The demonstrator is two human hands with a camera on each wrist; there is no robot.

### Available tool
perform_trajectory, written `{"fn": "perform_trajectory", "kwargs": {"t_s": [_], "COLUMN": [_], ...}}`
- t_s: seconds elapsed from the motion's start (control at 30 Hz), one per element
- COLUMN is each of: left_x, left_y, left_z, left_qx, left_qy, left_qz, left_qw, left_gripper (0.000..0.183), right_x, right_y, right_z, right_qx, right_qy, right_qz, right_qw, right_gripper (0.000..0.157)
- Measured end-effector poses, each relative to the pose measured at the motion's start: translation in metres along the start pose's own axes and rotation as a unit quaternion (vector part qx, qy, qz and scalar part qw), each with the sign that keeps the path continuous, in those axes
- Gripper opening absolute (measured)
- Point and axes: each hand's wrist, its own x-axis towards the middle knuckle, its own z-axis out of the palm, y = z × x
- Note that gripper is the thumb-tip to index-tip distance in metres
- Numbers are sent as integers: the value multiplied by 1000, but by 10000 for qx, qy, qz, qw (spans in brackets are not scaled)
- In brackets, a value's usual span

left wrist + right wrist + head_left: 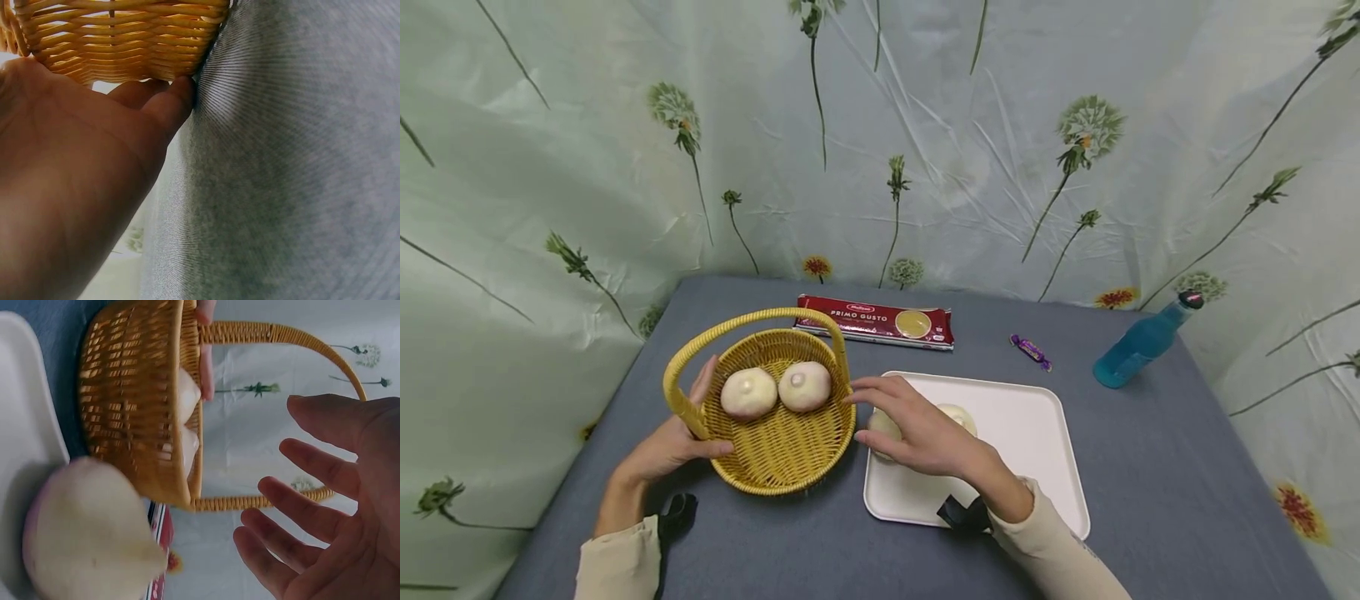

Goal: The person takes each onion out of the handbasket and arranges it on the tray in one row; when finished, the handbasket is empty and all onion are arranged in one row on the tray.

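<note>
Turnips [805, 387]: saw two in the yellow wicker basket [775, 458]; gripped its left side with the left hand [673, 442]; held the right hand [917, 425] empty, spread wide, over the white tray [1030, 433], near two more turnips [958, 416]

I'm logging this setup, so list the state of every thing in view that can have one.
left hand, holding the wicker basket
right hand, holding nothing, fingers apart
wicker basket, upright, handle up
basket turnips, side by side
white tray, lying flat
tray turnips, partly hidden by the right hand
Primo Gusto packet, lying flat
purple candy, wrapped
blue bottle, capped
floral backdrop, wrinkled
</note>
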Motion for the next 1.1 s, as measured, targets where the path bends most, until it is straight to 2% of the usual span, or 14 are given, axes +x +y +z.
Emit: {"fn": "perform_trajectory", "kwargs": {"t_s": [0.33, 0.53, 0.63, 0.87, 1.1], "left_x": [0, 0, 0, 1, 1], "left_y": [-1, -1, 0, 1, 1], "left_z": [0, 1, 1, 2, 2], "left_qx": [19, 29, 9, -9, -16], "left_qy": [16, 12, 18, 11, 6], "left_qz": [2, -10, -7, 44, 22], "left_qw": [10000, 10000, 10000, 10000, 10000], "left_gripper": [125, 125, 126, 126, 127], "right_x": [20, 35, 43, 59, 72], "right_y": [-10, -13, -13, -8, -6], "right_z": [24, 39, 45, 57, 66], "right_qx": [333, 714, 869, 983, 917], "right_qy": [84, 381, 535, 823, 896], "right_qz": [66, 74, 86, 174, 126], "right_qw": [9994, 9967, 9947, 9916, 9917], "right_gripper": [43, 50, 48, 42, 45]}}
